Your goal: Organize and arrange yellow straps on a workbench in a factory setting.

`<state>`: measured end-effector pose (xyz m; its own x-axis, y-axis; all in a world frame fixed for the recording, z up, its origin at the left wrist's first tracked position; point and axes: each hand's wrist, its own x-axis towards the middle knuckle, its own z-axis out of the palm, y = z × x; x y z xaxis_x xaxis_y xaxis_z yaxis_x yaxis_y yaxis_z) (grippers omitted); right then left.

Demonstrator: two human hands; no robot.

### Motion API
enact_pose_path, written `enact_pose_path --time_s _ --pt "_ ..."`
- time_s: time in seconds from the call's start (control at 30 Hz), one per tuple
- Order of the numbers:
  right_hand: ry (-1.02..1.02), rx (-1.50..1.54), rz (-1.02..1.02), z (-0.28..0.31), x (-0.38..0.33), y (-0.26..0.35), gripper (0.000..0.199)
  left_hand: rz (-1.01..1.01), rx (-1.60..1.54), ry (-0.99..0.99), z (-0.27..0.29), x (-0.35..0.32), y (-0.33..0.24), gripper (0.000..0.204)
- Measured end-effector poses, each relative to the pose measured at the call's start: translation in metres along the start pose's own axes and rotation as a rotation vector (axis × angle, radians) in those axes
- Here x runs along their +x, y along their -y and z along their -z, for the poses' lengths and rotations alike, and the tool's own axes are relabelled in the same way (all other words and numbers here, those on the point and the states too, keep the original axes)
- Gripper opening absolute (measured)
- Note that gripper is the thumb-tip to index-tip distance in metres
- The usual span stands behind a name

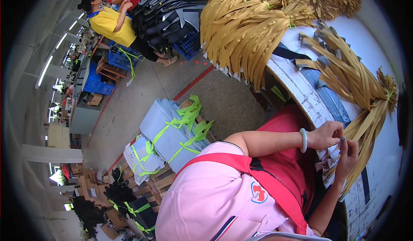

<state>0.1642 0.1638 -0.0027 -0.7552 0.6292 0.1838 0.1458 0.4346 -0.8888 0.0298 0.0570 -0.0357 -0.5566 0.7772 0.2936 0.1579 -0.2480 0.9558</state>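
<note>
Tan strap bundles point(344, 73) — three on table point(297, 84); both hands' fingers point(340, 134) pinching strap ends point(333, 161)

A pink short-sleeved shirt point(206, 193) sits under a red apron point(279, 163), whose strap crosses it; a pale green bangle point(303, 140) circles one wrist.
</note>
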Motion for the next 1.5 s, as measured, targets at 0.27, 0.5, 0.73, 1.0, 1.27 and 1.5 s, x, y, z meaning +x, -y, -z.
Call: enact_pose_path --time_s 0.27,0.5,0.73,1.0,1.27,1.5 --pt "0.002 -0.003 0.004 -0.001 -0.002 -0.002 0.009 0.007 0.020 0.009 0.001 -0.003 -0.001 0.013" --pt "0.001 0.055 -0.019 0.002 -0.001 -0.009 0.007 0.049 -0.026 0.057 0.007 -0.002 -0.011 0.015" --pt "0.040 0.123 0.050 0.003 0.002 -0.008 0.008 0.047 -0.136 0.179 0.009 0.002 0.001 0.013" --pt "-0.009 -0.030 -0.173 0.011 -0.003 -0.022 0.023 -0.145 0.097 0.137 0.005 0.003 0.005 0.015" --pt "-0.043 0.220 -0.059 0.011 0.003 -0.037 0.019 -0.224 0.313 0.238 -0.002 -0.006 -0.010 0.020" --pt "-0.150 0.149 -0.167 0.023 -0.009 -0.054 0.019 -0.194 0.329 0.276 -0.015 -0.006 -0.008 0.018"
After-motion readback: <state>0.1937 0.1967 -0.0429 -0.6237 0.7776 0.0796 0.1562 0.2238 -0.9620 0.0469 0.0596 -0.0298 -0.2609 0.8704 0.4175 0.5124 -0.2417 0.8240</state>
